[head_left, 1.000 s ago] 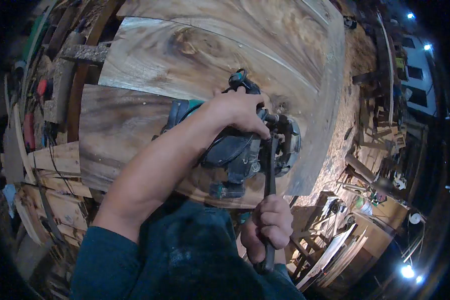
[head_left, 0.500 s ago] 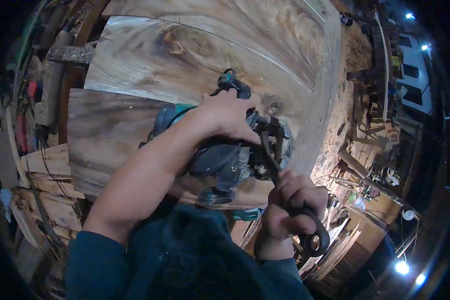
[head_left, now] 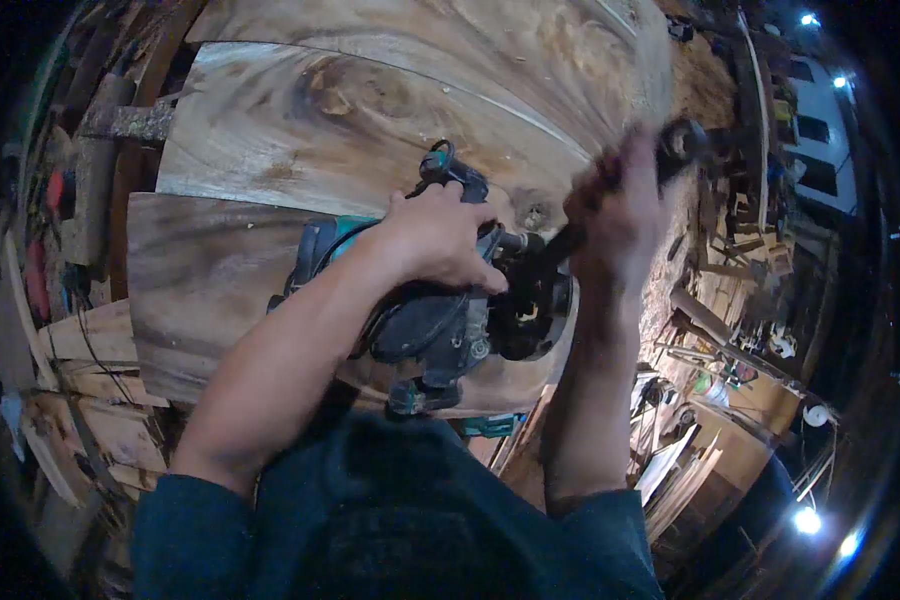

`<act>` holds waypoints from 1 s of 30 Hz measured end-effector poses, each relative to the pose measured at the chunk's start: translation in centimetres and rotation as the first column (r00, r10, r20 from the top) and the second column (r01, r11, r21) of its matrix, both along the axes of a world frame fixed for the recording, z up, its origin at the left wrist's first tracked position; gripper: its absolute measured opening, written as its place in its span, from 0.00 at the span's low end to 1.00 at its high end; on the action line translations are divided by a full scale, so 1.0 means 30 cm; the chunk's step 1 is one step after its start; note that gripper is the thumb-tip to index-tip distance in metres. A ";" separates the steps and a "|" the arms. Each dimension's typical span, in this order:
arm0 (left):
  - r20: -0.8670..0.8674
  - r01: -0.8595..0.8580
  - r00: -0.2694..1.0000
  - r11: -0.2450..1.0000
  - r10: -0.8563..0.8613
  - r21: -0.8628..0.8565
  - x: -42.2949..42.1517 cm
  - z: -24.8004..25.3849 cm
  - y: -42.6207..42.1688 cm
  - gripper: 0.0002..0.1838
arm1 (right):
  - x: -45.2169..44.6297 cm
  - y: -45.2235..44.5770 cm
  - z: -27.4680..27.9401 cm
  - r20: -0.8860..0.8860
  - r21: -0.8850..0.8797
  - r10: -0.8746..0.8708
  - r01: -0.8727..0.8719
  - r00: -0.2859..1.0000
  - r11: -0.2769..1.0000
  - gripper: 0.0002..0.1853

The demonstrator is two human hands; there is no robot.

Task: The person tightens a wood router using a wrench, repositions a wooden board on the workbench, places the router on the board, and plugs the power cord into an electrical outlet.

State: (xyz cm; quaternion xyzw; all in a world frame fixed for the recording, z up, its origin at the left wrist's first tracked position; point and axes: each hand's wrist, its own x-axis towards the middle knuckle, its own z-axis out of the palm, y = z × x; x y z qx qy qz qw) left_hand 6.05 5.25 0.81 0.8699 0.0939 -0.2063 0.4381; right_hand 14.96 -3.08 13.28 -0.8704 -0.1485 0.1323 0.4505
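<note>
A black and teal power tool [head_left: 420,325] lies on its side on the wooden boards [head_left: 230,130]. My left hand [head_left: 435,235] is wrapped over its body near the round metal end, thumb pointing right. My right hand [head_left: 620,215] is closed round a long dark wrench [head_left: 558,250], blurred by motion. The wrench's lower end meets the tool's round end; its ring-shaped upper end sticks out beyond my fist. Exactly how the wrench sits on the tool is hidden in shadow.
Wood offcuts [head_left: 100,340] and red-handled tools are at the left. Sawdust [head_left: 705,85] covers the ground on the right, with scrap wood and a long pole [head_left: 700,315]. Another teal item [head_left: 490,425] lies by the boards' near edge. Lamps shine at the far right.
My right hand has swung the wrench handle from near my body, out to the right and up. My left hand stays on the tool. The whole view has shifted slightly.
</note>
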 end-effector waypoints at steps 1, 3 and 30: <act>0.000 -0.002 1.000 1.000 0.002 -0.011 -0.001 -0.005 0.000 0.48 | 0.037 0.013 -0.015 -0.079 0.054 0.028 -0.024 0.996 0.998 0.24; 0.007 -0.001 1.000 1.000 0.001 -0.016 0.007 -0.006 -0.002 0.50 | 0.070 0.002 -0.062 -0.097 0.131 0.039 -0.026 0.995 0.991 0.29; -0.011 0.030 0.999 0.999 -0.030 0.040 0.023 -0.001 0.003 0.50 | 0.237 0.114 -0.245 -0.175 -0.126 -0.074 0.052 0.982 0.991 0.48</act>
